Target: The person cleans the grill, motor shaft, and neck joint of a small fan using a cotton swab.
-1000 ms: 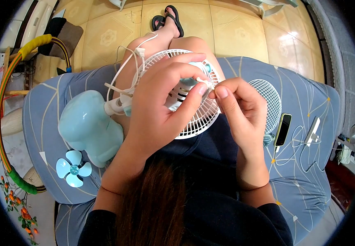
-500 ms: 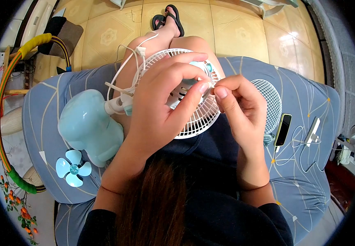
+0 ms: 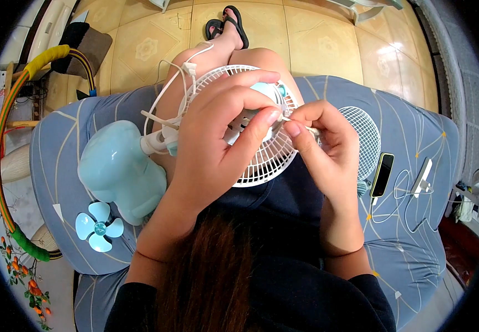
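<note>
A small electric fan lies across the lap, its white rear grille (image 3: 270,171) facing up and its light blue base (image 3: 112,166) resting on the sofa to the left. Over the grille, my left hand (image 3: 212,133) pinches a small, thin white piece (image 3: 285,118) between thumb and index finger. My right hand (image 3: 331,149) is closed on the other end of that piece, its fingertips just right of the left ones. What the piece is exactly, I cannot make out. Both hands partly hide the motor housing in the grille's middle.
Light blue fan blades (image 3: 100,227) lie left on the patterned sofa cover (image 3: 411,260). At right are the round front grille (image 3: 362,135), a charging phone (image 3: 382,175) and a white power strip (image 3: 421,178). The fan's white cord (image 3: 162,91) loops over the leg.
My right hand's fingertips have shifted slightly down and the index finger has straightened. More of the small white piece shows between the hands. The fan stays in place.
</note>
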The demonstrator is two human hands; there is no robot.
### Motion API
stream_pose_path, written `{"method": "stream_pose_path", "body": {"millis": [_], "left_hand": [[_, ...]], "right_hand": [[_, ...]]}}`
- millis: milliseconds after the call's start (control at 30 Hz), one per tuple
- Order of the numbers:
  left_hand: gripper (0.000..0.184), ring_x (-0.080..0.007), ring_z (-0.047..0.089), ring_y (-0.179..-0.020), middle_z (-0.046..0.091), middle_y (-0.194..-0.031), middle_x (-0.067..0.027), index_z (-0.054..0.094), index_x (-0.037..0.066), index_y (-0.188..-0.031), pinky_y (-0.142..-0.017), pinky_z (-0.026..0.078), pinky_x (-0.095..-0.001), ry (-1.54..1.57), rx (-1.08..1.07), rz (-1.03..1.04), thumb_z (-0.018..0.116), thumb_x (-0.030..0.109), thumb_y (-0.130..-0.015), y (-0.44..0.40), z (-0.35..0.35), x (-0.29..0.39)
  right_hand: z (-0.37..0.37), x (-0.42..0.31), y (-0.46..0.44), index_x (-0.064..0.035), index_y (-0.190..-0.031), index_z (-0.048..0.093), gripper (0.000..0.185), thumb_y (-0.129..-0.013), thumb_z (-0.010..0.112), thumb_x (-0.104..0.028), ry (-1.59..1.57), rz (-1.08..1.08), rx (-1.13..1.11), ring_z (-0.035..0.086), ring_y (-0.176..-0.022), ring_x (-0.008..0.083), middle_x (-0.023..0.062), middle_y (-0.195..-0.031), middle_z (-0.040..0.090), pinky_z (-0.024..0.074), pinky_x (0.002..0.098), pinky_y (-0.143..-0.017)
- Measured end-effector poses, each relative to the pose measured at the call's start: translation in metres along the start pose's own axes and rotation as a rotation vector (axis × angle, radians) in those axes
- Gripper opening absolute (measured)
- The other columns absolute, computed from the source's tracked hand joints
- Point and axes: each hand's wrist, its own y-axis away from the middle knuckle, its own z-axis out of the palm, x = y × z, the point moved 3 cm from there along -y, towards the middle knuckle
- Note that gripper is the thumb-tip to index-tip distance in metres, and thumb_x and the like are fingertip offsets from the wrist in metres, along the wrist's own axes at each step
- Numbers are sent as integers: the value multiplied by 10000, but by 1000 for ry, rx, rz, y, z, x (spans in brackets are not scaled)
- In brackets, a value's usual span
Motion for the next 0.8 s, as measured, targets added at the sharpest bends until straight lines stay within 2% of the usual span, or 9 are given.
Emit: {"method": "stream_pose_path", "body": {"millis": [167,267,367,467,567,667,800], "left_hand": [[49,-267,656,-929,706,-1112,-148,661,8,-895,-824,502,-336,15,12,0,684,20,-853,1,1,-1],[40,-277,655,-925,706,-1100,-157,671,8,-889,-834,500,-337,-20,-1,-10,677,39,-865,1,-1,2],[125,-265,651,-965,696,-1125,-167,677,-12,-993,-854,493,-329,-50,-44,55,642,50,-891,0,-4,0],[277,-250,636,-1047,669,-1194,-180,636,-41,-1161,-911,484,-328,194,37,-179,565,10,-898,4,-4,4],[439,-252,609,-1150,634,-1268,-186,563,-60,-1288,-966,469,-328,320,35,-240,491,-58,-855,9,-9,-1],[531,-304,596,-1202,615,-1294,-209,553,-51,-1316,-989,463,-327,133,-45,-113,460,-89,-795,11,-14,-1],[579,-358,574,-1237,602,-1305,-235,558,-39,-1321,-999,465,-345,-113,-127,-13,466,-98,-752,8,-16,5]], "right_hand": [[-1,-3,3,13,-907,679,128,-963,644,-97,-104,130,-53,590,-769,63,21,-810,684,472,224,-681],[1,-5,3,11,-887,661,199,-999,593,-139,-88,114,-54,508,-662,53,9,-758,623,378,187,-572],[-5,-5,4,11,-888,694,158,-975,631,-105,-99,178,-66,591,-762,57,18,-800,688,474,220,-690],[-7,-5,2,22,-886,676,195,-992,590,-117,-24,57,-31,521,-704,63,28,-817,670,400,202,-637],[-12,-4,3,33,-904,673,167,-982,597,-93,14,68,-10,543,-754,70,43,-859,682,413,211,-687],[-17,4,5,37,-903,667,146,-974,608,-77,71,34,-13,552,-781,72,55,-882,683,418,213,-703],[-18,13,12,23,-874,692,74,-907,681,-42,111,70,29,447,-619,32,3,-743,642,374,208,-573]]}}
